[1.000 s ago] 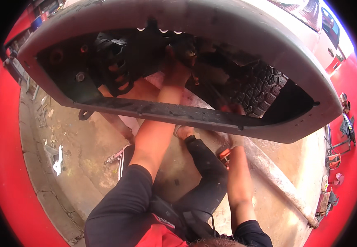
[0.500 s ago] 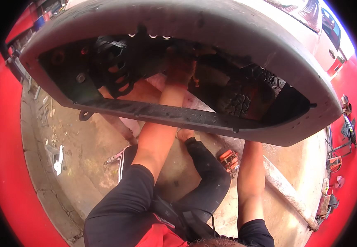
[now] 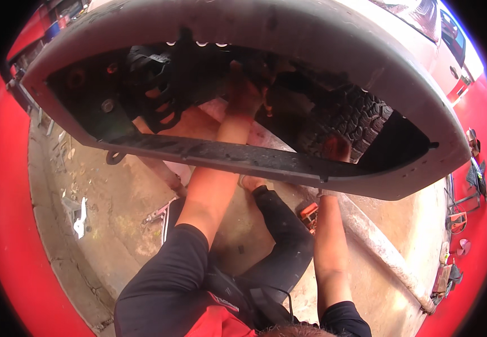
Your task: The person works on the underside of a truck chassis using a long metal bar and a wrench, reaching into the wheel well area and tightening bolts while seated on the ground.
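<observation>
A large grey vehicle bumper spans the view above me, with a dark opening underneath and a narrow lower crossbar. Behind that bar my left forearm runs up, and my left hand is deep in the shadow among dark parts; its fingers cannot be made out. Further right, my right arm passes below the bar, and my right hand shows dimly inside the opening, near a chunky-tread tyre. Its fingers are hidden in shadow too. To the left of my left hand hangs a dark slotted metal bracket.
An orange metal object lies on the concrete floor beside my leg. A long pale, dirty beam runs diagonally at the right. A pinkish metal lever and a white scrap lie at the left. Several items line the red right edge.
My right hand has moved up and slightly left, and now shows in the opening. More of the tyre is visible. My left arm has barely shifted, and the bumper sits slightly differently in view.
</observation>
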A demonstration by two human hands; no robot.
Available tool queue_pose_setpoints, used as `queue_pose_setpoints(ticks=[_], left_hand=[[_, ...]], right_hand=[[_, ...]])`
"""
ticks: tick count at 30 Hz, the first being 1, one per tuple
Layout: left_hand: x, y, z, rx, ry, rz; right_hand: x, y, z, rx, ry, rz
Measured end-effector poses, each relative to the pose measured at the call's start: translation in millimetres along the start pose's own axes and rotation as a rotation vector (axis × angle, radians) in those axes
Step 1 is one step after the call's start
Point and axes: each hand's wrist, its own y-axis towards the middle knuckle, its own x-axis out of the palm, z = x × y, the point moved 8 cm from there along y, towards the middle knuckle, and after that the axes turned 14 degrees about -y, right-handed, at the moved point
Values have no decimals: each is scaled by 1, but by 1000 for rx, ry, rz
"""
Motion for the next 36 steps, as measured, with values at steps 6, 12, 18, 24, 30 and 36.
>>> queue_pose_setpoints(ticks=[6, 12, 18, 24, 30, 36], left_hand=[[-6, -26, 22, -172, 27, -2], [-42, -12, 30, -122, 214, 141], [-57, -9, 22, -185, 132, 90], [6, -24, 7, -7, -215, -8], [12, -16, 26, 468, 792, -197], [-5, 5, 3, 84, 67, -193]], right_hand=[[52, -39, 68, 198, -796, 188], [171, -109, 187, -146, -1357, -297], [150, -115, 163, -224, -1388, -242], [34, -75, 56, -262, -1325, 122], [19, -8, -77, 118, -297, 398], [11, 24, -101, -77, -243, 396]])
